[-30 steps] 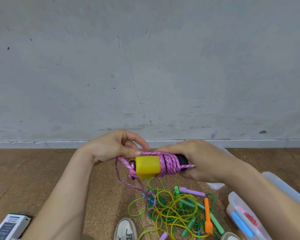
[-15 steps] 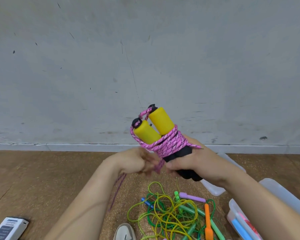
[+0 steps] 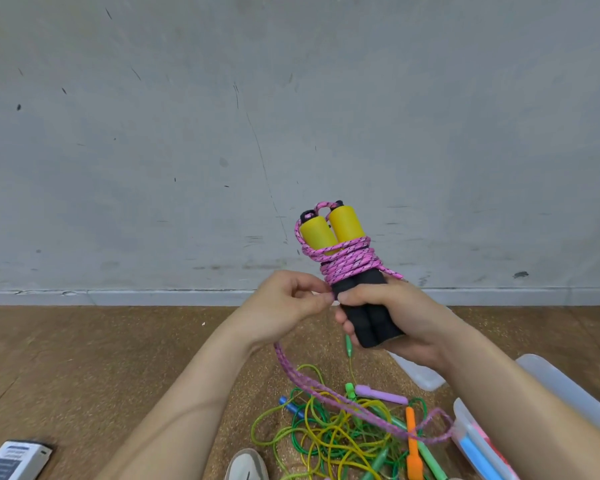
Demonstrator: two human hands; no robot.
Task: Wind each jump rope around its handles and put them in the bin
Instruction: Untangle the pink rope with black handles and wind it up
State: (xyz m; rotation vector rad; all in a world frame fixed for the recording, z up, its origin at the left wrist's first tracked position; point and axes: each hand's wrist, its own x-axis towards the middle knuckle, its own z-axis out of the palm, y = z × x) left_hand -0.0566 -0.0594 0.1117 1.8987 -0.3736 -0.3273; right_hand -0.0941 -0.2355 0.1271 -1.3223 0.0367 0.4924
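Observation:
My right hand (image 3: 400, 318) grips the black lower ends of two yellow-and-black jump rope handles (image 3: 347, 258), held upright side by side. Pink braided rope (image 3: 347, 263) is coiled several times around their middle. My left hand (image 3: 288, 303) pinches the pink rope right beside the handles; the loose tail (image 3: 329, 393) hangs below it and trails across the floor to the right. A tangle of green and yellow ropes (image 3: 329, 441) with green, purple, orange and blue handles lies on the floor below. The clear plastic bin (image 3: 568, 386) stands at the lower right, partly behind my right arm.
A grey wall rises just beyond the brown floor. A white shoe tip (image 3: 246, 465) shows at the bottom centre. A white-and-dark box (image 3: 13, 460) lies at the bottom left. A clear lid (image 3: 418, 374) lies under my right hand. Blue and red items sit inside the bin.
The handles went from lying sideways to standing upright and have risen a little. My left hand moved to the rope beside the handles, and more loose tail now trails over the floor pile.

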